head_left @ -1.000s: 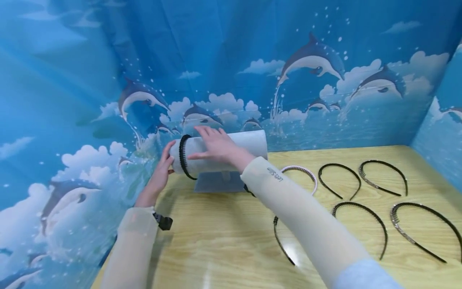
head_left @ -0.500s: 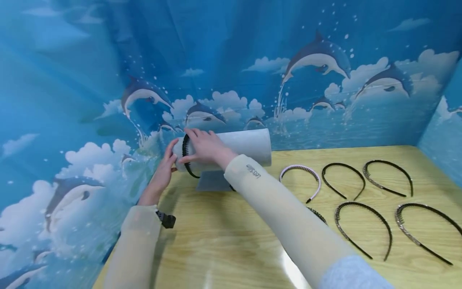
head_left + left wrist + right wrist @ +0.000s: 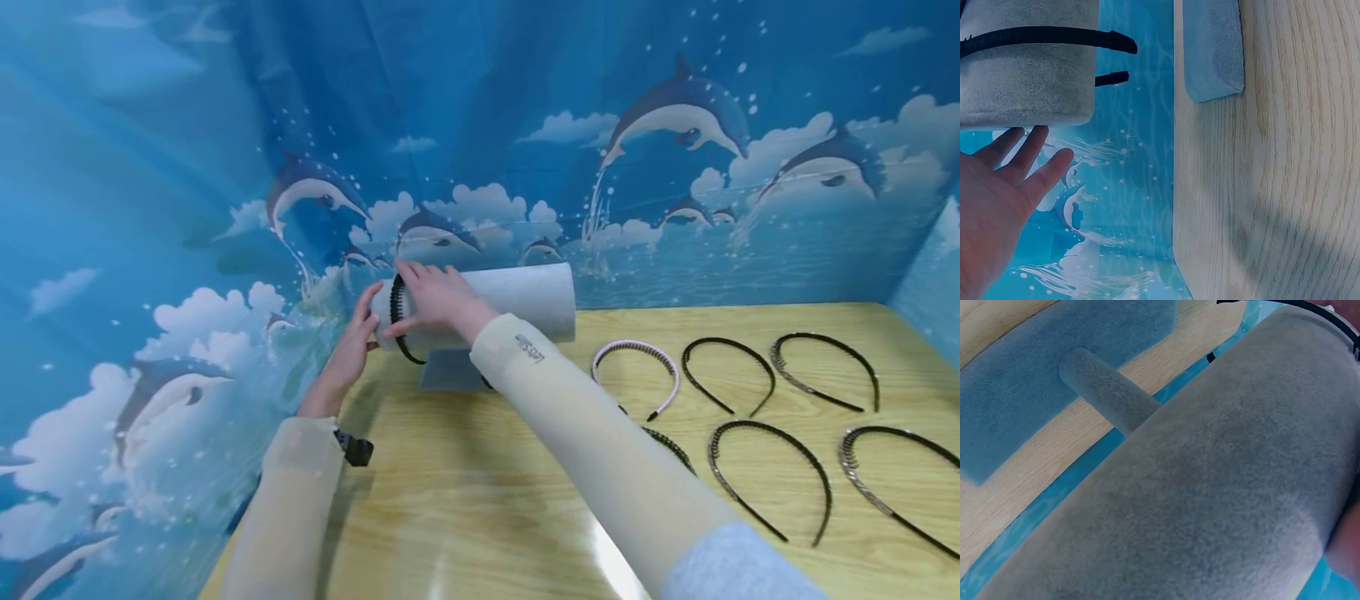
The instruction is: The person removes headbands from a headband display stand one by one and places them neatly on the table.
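Observation:
A grey plush-covered cylinder (image 3: 528, 298) lies sideways on a post and flat base (image 3: 450, 371). A black toothed headband (image 3: 397, 304) sits round the cylinder near its left end; its two tips hang below in the left wrist view. My right hand (image 3: 442, 302) spans the cylinder and holds the headband, thumb across its front and fingertips at its top. My left hand (image 3: 347, 358) touches the cylinder's left end with fairly straight fingers (image 3: 1034, 147). The right wrist view shows mostly the cylinder, so most of the right hand is hidden there.
Several headbands lie on the wooden table (image 3: 465, 500) to the right, including a pink one (image 3: 672, 367) and a black one (image 3: 806, 450). My right forearm partly covers another. A blue dolphin-print curtain (image 3: 480, 108) hangs close behind and at the left.
The right hand has moved left along the cylinder onto the headband, which now sits slightly nearer the left end. The left hand stays at that end. The view has shifted slightly.

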`<state>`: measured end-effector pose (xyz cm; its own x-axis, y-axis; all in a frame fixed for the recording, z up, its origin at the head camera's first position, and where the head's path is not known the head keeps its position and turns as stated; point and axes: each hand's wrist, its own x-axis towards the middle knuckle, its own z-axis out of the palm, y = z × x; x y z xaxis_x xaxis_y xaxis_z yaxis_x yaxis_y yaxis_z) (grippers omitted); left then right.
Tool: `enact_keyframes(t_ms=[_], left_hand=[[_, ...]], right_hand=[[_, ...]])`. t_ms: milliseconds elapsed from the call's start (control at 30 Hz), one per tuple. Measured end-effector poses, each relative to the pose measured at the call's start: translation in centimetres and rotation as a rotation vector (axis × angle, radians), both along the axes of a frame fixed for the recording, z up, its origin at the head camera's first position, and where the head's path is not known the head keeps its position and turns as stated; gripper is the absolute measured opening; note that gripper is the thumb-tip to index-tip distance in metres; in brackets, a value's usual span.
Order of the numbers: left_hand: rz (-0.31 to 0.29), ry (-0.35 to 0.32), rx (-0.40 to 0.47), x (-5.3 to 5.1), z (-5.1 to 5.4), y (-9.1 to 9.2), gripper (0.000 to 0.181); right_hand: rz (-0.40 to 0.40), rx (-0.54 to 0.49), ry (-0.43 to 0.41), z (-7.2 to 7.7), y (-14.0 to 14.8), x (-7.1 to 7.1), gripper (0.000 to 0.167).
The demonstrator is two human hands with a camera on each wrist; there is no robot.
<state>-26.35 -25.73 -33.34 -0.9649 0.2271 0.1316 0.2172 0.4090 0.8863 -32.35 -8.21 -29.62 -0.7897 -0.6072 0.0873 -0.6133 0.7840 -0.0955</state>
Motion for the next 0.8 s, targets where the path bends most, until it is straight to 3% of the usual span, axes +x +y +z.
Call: enact_keyframes(t_ms=[233, 400, 567, 800], left_hand=[[0.004, 0.021, 0.002, -1.8, -2.3, -1.1, 0.053], [-0.006, 0.026, 0.013, -1.8, -2.6, -1.2, 0.053], [-0.002, -0.007, 0.029, -1.6, -1.9, -0.9, 0.052], [-0.006, -0.005, 0.009, 0.1, 0.2, 0.1, 0.053]], right_hand=[[-0.01, 0.023, 0.008, 0.0, 0.0, 0.1, 0.112], [0.001, 0.027, 0.011, -0.1, 0.0, 0.1, 0.115], [-0.016, 0.038, 0.015, -0.2, 0.0, 0.0, 0.118], [-0.011, 0.04, 0.018, -0.1, -0.2, -0.2, 0.116]])
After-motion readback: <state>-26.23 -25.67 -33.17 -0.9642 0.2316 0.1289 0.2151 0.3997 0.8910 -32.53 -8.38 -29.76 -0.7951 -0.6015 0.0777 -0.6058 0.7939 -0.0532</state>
